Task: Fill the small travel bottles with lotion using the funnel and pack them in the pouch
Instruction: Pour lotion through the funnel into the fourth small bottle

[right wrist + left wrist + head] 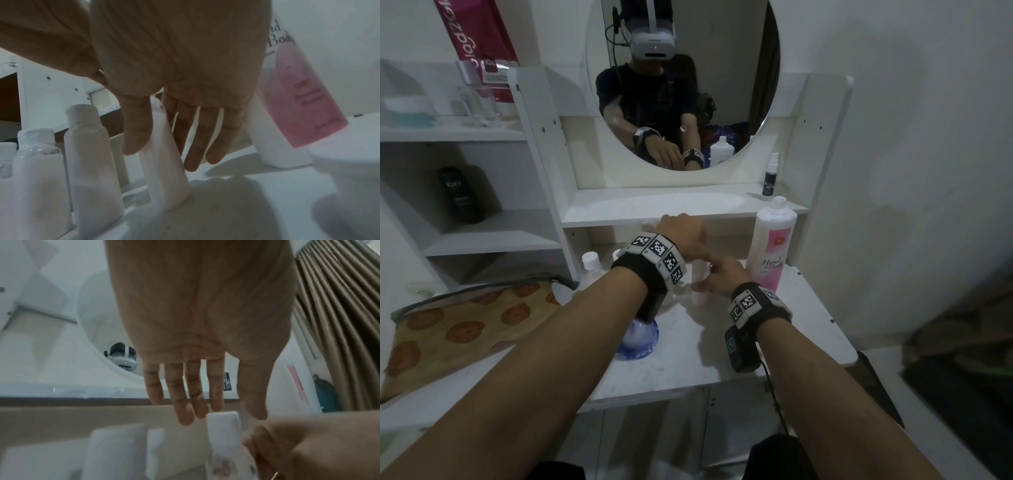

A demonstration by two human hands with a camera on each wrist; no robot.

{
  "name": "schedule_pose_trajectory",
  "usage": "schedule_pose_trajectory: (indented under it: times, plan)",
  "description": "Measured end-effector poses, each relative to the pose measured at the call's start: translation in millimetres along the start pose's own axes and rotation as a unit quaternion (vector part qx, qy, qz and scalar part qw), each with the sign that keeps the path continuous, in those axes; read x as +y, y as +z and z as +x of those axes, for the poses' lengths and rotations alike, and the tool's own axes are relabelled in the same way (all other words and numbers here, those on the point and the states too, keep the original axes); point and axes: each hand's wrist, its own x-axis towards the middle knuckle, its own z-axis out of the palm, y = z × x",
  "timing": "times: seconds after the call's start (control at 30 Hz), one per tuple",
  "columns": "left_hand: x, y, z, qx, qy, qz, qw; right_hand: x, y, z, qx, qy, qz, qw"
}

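Note:
A small white travel bottle (700, 279) (224, 426) (168, 183) stands capped on the white vanity top (705, 359). My right hand (717, 277) (164, 151) holds it, index finger on the near side and the other fingers behind it. My left hand (681, 236) (216, 402) hovers just above its cap, fingers straight and holding nothing. Other filled small bottles (590, 262) (92, 162) stand to the left. The big pink-labelled lotion bottle (774, 246) (298, 97) stands to the right. The blue funnel (640, 339) sits half hidden under my left wrist. The patterned pouch (465, 325) lies at the left.
A shelf with a small spray bottle (770, 178) runs just above the work top, below a round mirror (681, 85). Side shelves at the left hold a dark bottle (460, 195). The vanity's right side panel stands behind the lotion bottle.

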Motion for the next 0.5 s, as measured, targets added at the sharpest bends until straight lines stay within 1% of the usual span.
schedule_pose_trajectory:
  times: [0.03,0.13,0.17,0.27,0.3,0.43,0.5]
  plan:
    - [-0.9,-0.5,0.2,0.002,0.004,0.018,1.000,-0.4,-0.4,-0.2,-0.002,0.001,-0.003,1.000]
    - [-2.3,-1.2,2.7,-0.029,0.032,-0.019,0.999,-1.4,-0.4,0.0,-0.004,0.000,-0.013,1.000]
    - [-1.5,-1.2,2.2,-0.030,0.035,-0.016,0.999,-1.6,-0.3,0.0,-0.005,0.002,-0.017,1.000]
    - [-1.3,1.9,4.0,0.008,0.014,0.045,0.999,-1.6,-0.9,0.5,-0.009,0.011,-0.007,1.000]
    - [-1.1,1.4,3.1,0.010,0.012,0.051,0.999,-1.7,-1.3,0.5,-0.010,0.008,-0.004,1.000]
    - [0.3,-1.4,2.6,-0.034,0.036,-0.007,0.999,-2.6,-0.8,0.4,-0.010,0.003,-0.010,1.000]
    - [2.0,-1.2,2.7,-0.012,0.022,0.018,1.000,-2.6,-1.3,0.1,-0.012,0.010,-0.008,1.000]
